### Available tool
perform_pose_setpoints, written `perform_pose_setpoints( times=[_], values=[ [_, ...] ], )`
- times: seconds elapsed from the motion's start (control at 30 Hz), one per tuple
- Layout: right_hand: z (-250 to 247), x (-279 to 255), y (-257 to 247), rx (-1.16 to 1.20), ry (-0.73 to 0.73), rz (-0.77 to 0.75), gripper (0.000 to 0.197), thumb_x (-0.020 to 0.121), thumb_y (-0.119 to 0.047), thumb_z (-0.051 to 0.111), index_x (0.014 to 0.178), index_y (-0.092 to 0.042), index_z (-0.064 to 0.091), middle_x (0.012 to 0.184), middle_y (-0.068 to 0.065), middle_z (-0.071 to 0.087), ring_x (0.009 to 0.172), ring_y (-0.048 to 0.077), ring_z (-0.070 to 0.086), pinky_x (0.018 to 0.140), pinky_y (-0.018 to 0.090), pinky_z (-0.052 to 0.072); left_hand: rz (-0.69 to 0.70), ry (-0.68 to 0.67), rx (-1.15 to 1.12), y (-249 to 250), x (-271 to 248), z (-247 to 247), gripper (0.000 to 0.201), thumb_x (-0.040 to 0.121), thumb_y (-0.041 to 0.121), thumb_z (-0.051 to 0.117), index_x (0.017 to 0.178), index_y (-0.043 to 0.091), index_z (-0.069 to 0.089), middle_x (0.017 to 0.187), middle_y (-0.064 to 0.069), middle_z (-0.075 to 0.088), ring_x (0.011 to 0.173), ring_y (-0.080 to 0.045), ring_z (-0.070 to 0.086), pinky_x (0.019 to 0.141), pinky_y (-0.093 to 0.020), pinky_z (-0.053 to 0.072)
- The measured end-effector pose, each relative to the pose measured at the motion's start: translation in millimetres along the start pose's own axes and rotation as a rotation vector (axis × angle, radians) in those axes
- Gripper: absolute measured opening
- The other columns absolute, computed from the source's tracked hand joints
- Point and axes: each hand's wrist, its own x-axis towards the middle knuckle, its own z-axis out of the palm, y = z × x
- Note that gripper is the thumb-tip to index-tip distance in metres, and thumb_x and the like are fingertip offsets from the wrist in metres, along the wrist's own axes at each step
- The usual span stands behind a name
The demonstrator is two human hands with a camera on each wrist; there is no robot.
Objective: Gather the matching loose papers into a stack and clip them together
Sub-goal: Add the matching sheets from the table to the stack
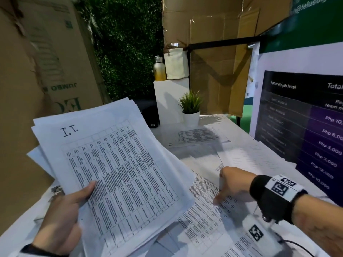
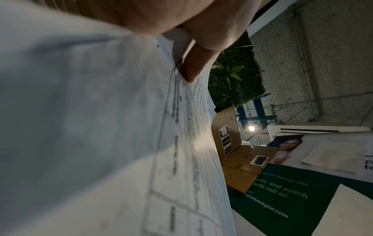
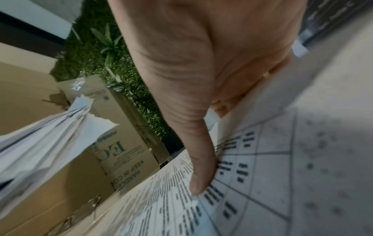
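Nearest the camera, the left hand [image 1: 59, 217] grips an uneven stack of printed sheets [image 1: 115, 164] by its near left edge, thumb lying on the top page and the other fingers hidden beneath. The top page carries a dense table and a handwritten "I.T." at its far left corner. The sheets are fanned out of line, their far and left edges stepped, and the whole stack is lifted and tilted above the table. In the left wrist view the thumb [image 2: 198, 63] presses the paper from above.

To the right, the right hand [image 1: 232, 184] is lowered onto a loose printed sheet [image 1: 209, 216] lying flat on the white table [image 1: 22, 225]; its thumb [image 3: 201, 167] is straight with the tip touching the page, while the other fingers are curled toward the paper beyond. Whether they pinch an edge cannot be told. This sheet's left part passes under the raised stack.

More loose papers [image 1: 200, 136] overlap across the middle and far side of the table, leaving little bare surface between them. Metal binder clips [image 1: 56, 191] lie at the table's left edge, just beside the left hand.

Farther back stand a small potted plant [image 1: 190, 108] and a black device [image 1: 150, 115]. Cardboard boxes [image 1: 46, 58] close the left side and a printed banner [image 1: 300, 115] closes the right, touching the table's right edge.
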Motion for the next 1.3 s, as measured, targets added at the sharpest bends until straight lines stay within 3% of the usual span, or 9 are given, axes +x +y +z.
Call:
perform_pose_setpoints(
  times=[0.1, 0.23, 0.43, 0.57, 0.73, 0.87, 0.97, 1.1, 1.3],
  values=[
    [-1, 1, -2, 0.025, -0.006, 0.016, 0.067, 0.049, -0.038, 0.097, 0.099, -0.013, 0.059, 0.095, 0.003, 0.071, 0.091, 0.023, 0.065, 0.088, 0.041, 0.055, -0.004, 0.005, 0.018, 3, -5, 1, 0.030, 0.091, 0.008, 0.061, 0.120, 0.003, 0.067, 0.104, -0.014, 0.078, 0.101, -0.034, 0.070, 0.073, -0.049, 0.061],
    [1, -2, -5, -0.038, 0.037, 0.003, 0.069, 0.055, -0.036, 0.095, 0.110, -0.013, 0.059, 0.104, 0.002, 0.069, 0.095, 0.021, 0.065, 0.089, 0.040, 0.056, -0.023, -0.011, -0.009, 4, -11, 5, 0.024, 0.092, 0.005, 0.059, 0.114, 0.002, 0.068, 0.105, -0.017, 0.077, 0.101, -0.035, 0.070, 0.068, -0.049, 0.061],
    [-2, -3, -7, -0.062, 0.026, 0.021, 0.063, 0.055, -0.038, 0.094, 0.102, -0.014, 0.059, 0.098, 0.002, 0.070, 0.090, 0.022, 0.067, 0.082, 0.037, 0.058, 0.021, -0.025, -0.034, 3, -13, 12, 0.032, 0.092, 0.004, 0.059, 0.123, 0.001, 0.065, 0.111, -0.018, 0.074, 0.090, -0.032, 0.074, 0.067, -0.045, 0.062],
    [-1, -7, -9, -0.069, 0.024, 0.031, 0.059, 0.058, -0.038, 0.093, 0.098, -0.016, 0.056, 0.096, 0.000, 0.067, 0.089, 0.021, 0.065, 0.079, 0.036, 0.056, 0.006, -0.029, -0.032, 1, -13, 13, 0.033, 0.090, 0.008, 0.062, 0.123, 0.003, 0.066, 0.118, -0.019, 0.072, 0.104, -0.036, 0.070, 0.083, -0.046, 0.058],
    [2, -9, -19, -0.153, 0.035, 0.019, 0.060, 0.065, -0.031, 0.090, 0.110, -0.013, 0.055, 0.106, 0.003, 0.065, 0.099, 0.025, 0.065, 0.084, 0.036, 0.056, 0.009, -0.050, -0.035, 3, -19, 19, 0.026, 0.091, 0.007, 0.061, 0.116, 0.004, 0.068, 0.105, -0.014, 0.078, 0.098, -0.033, 0.070, 0.063, -0.040, 0.062],
    [0, -8, -25, -0.142, 0.005, 0.048, 0.044, 0.064, -0.027, 0.092, 0.080, -0.016, 0.052, 0.080, -0.001, 0.064, 0.089, 0.026, 0.070, 0.082, 0.040, 0.060, 0.011, -0.047, -0.060, 2, -19, 16, 0.034, 0.090, 0.005, 0.062, 0.124, 0.003, 0.065, 0.117, -0.019, 0.073, 0.107, -0.038, 0.068, 0.089, -0.051, 0.056],
    [-1, -10, -26, -0.128, 0.001, 0.059, 0.047, 0.062, -0.027, 0.092, 0.087, -0.015, 0.055, 0.089, 0.001, 0.068, 0.090, 0.026, 0.070, 0.084, 0.041, 0.060, 0.008, -0.051, -0.077, 3, -20, 14, 0.035, 0.089, 0.005, 0.063, 0.124, 0.003, 0.065, 0.120, -0.020, 0.072, 0.109, -0.039, 0.068, 0.098, -0.051, 0.048],
    [-2, -12, -25, -0.142, 0.015, 0.073, 0.061, 0.062, -0.031, 0.092, 0.108, -0.010, 0.058, 0.104, 0.005, 0.071, 0.094, 0.026, 0.069, 0.085, 0.039, 0.058, -0.004, -0.063, -0.076, 4, -23, 16, 0.032, 0.091, 0.005, 0.061, 0.122, 0.001, 0.066, 0.118, -0.019, 0.072, 0.108, -0.038, 0.068, 0.091, -0.050, 0.055],
    [0, -7, -23, -0.108, -0.017, 0.059, 0.057, 0.066, -0.028, 0.090, 0.109, -0.012, 0.056, 0.102, 0.003, 0.066, 0.094, 0.025, 0.064, 0.083, 0.036, 0.055, 0.001, -0.063, -0.088, 4, -25, 20, 0.037, 0.090, 0.005, 0.062, 0.127, 0.003, 0.064, 0.119, -0.018, 0.072, 0.107, -0.037, 0.068, 0.069, -0.045, 0.061]
  ],
)
